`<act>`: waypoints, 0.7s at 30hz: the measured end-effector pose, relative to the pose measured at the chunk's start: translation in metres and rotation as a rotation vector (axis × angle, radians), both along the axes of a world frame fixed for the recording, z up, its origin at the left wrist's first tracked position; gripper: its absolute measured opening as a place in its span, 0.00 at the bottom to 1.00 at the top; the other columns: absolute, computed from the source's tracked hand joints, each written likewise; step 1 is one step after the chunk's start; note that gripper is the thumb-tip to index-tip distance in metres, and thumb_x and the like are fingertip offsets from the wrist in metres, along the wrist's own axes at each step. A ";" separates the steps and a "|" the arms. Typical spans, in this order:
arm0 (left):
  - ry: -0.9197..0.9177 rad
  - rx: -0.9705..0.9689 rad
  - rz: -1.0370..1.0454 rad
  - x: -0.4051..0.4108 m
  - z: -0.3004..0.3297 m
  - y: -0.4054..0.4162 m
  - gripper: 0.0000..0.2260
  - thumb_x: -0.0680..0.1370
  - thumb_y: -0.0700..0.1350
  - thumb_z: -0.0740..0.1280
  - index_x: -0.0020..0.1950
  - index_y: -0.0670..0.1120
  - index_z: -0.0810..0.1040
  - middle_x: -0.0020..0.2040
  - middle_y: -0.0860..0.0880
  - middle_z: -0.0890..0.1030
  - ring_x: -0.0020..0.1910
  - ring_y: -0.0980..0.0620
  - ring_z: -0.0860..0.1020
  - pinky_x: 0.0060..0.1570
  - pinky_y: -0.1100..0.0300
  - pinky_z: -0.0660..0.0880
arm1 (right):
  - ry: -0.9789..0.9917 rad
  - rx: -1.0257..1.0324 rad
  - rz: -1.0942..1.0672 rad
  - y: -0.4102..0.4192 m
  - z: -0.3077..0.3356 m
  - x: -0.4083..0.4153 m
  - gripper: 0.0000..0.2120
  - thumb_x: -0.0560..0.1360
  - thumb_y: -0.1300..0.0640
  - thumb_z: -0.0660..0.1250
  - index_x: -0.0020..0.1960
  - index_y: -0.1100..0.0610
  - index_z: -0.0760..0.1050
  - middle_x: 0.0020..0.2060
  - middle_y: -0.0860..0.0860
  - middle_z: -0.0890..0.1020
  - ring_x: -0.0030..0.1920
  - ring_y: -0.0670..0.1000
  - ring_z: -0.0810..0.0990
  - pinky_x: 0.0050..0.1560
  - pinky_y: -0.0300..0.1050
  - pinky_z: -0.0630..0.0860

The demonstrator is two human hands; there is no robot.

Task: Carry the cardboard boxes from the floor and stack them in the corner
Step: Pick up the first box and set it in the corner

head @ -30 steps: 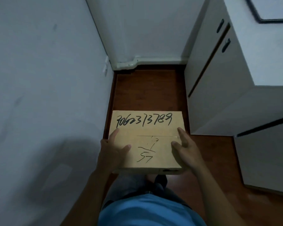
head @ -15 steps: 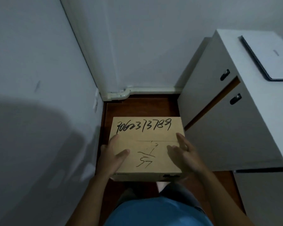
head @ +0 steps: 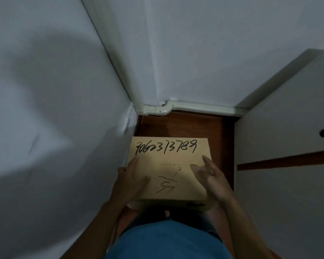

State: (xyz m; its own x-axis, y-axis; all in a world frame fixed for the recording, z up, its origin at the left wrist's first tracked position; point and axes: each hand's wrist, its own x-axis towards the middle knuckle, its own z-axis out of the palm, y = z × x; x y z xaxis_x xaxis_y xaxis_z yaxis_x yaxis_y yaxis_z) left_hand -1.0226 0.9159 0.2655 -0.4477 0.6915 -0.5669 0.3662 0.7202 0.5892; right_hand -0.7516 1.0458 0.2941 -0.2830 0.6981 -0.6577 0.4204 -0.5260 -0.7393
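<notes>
A tan cardboard box (head: 173, 157) with black handwritten digits on its top is held level in front of my body, above the brown floor. My left hand (head: 132, 181) clasps its left side, thumb lying on the top face. On the opposite side, my right hand (head: 211, 179) grips the box with its fingers spread over the top. The corner (head: 138, 114) where the two white walls meet lies just beyond the box's far left edge. No other box shows.
White walls close in on the left and ahead, with a white pipe cover (head: 168, 107) along the skirting. A white cabinet (head: 281, 139) with dark handles stands at the right. A narrow strip of wooden floor (head: 180, 125) runs between wall and cabinet.
The view has tilted upward and moved closer to the corner. The box stays in both hands. My right fingers have spread a little on the top face.
</notes>
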 end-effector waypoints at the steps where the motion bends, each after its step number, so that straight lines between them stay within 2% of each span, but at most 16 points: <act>1: 0.004 -0.012 0.014 -0.006 -0.001 0.013 0.42 0.69 0.68 0.67 0.78 0.63 0.52 0.68 0.45 0.67 0.57 0.49 0.74 0.56 0.48 0.77 | -0.005 -0.001 0.025 0.019 -0.007 -0.007 0.29 0.76 0.42 0.67 0.75 0.38 0.63 0.74 0.47 0.69 0.65 0.49 0.73 0.53 0.46 0.72; 3: 0.013 -0.034 0.035 -0.021 -0.008 0.041 0.41 0.71 0.65 0.69 0.79 0.63 0.52 0.68 0.44 0.66 0.58 0.48 0.73 0.56 0.49 0.76 | -0.029 -0.003 0.052 0.051 -0.024 -0.024 0.29 0.77 0.46 0.67 0.76 0.37 0.62 0.74 0.48 0.68 0.61 0.47 0.73 0.50 0.45 0.71; 6: 0.022 -0.071 0.049 -0.039 -0.037 0.086 0.40 0.73 0.61 0.71 0.79 0.63 0.52 0.70 0.44 0.64 0.64 0.42 0.72 0.58 0.49 0.74 | -0.178 0.077 0.146 0.094 -0.056 -0.050 0.33 0.78 0.48 0.67 0.79 0.40 0.56 0.77 0.50 0.64 0.69 0.54 0.70 0.64 0.53 0.69; 7: 0.022 -0.077 0.049 -0.045 -0.053 0.099 0.40 0.73 0.60 0.71 0.79 0.62 0.52 0.71 0.44 0.63 0.66 0.41 0.72 0.60 0.47 0.74 | -0.222 0.106 0.186 0.108 -0.071 -0.059 0.35 0.78 0.48 0.67 0.79 0.41 0.54 0.77 0.50 0.64 0.71 0.56 0.69 0.66 0.53 0.67; 9: 0.004 -0.073 0.045 -0.058 -0.096 0.124 0.41 0.73 0.60 0.71 0.79 0.60 0.52 0.73 0.43 0.63 0.68 0.41 0.70 0.63 0.42 0.74 | -0.268 0.135 0.225 0.130 -0.114 -0.073 0.37 0.77 0.48 0.68 0.80 0.43 0.52 0.77 0.51 0.65 0.71 0.56 0.69 0.63 0.47 0.65; 12: -0.026 -0.048 0.042 -0.079 -0.190 0.157 0.42 0.72 0.62 0.70 0.80 0.59 0.52 0.74 0.44 0.64 0.70 0.43 0.69 0.64 0.40 0.73 | -0.298 0.197 0.222 0.158 -0.205 -0.093 0.38 0.77 0.50 0.69 0.80 0.46 0.53 0.76 0.51 0.65 0.69 0.51 0.69 0.59 0.41 0.63; 15: -0.031 -0.001 0.047 -0.097 -0.304 0.184 0.42 0.71 0.63 0.69 0.80 0.58 0.52 0.75 0.45 0.64 0.72 0.45 0.67 0.68 0.43 0.70 | -0.306 0.226 0.210 0.183 -0.313 -0.113 0.38 0.77 0.53 0.69 0.81 0.47 0.52 0.77 0.48 0.64 0.67 0.48 0.68 0.61 0.44 0.67; 17: -0.003 0.024 0.045 -0.109 -0.382 0.196 0.42 0.72 0.63 0.70 0.80 0.59 0.51 0.76 0.46 0.63 0.73 0.47 0.65 0.68 0.49 0.67 | -0.291 0.233 0.217 0.195 -0.387 -0.126 0.39 0.78 0.56 0.69 0.81 0.48 0.51 0.77 0.47 0.63 0.66 0.44 0.67 0.62 0.46 0.69; 19: 0.028 0.043 0.031 -0.120 -0.453 0.205 0.42 0.73 0.61 0.71 0.80 0.59 0.51 0.77 0.46 0.62 0.73 0.47 0.64 0.68 0.50 0.67 | -0.275 0.242 0.200 0.201 -0.455 -0.136 0.39 0.77 0.60 0.69 0.81 0.51 0.51 0.77 0.48 0.62 0.68 0.43 0.66 0.66 0.48 0.70; 21: 0.053 0.065 0.022 -0.128 -0.513 0.213 0.42 0.73 0.58 0.72 0.80 0.57 0.51 0.78 0.46 0.60 0.74 0.47 0.64 0.71 0.49 0.66 | -0.265 0.263 0.235 0.203 -0.514 -0.144 0.39 0.77 0.62 0.68 0.81 0.55 0.51 0.78 0.52 0.60 0.74 0.48 0.63 0.73 0.53 0.66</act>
State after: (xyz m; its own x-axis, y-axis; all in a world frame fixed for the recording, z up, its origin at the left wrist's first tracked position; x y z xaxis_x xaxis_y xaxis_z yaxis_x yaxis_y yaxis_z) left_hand -1.1508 1.1285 -0.2473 -0.4918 0.7155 -0.4962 0.3827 0.6895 0.6150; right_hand -0.8960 1.2490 -0.2198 -0.2999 0.7883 -0.5372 0.6992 -0.2014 -0.6860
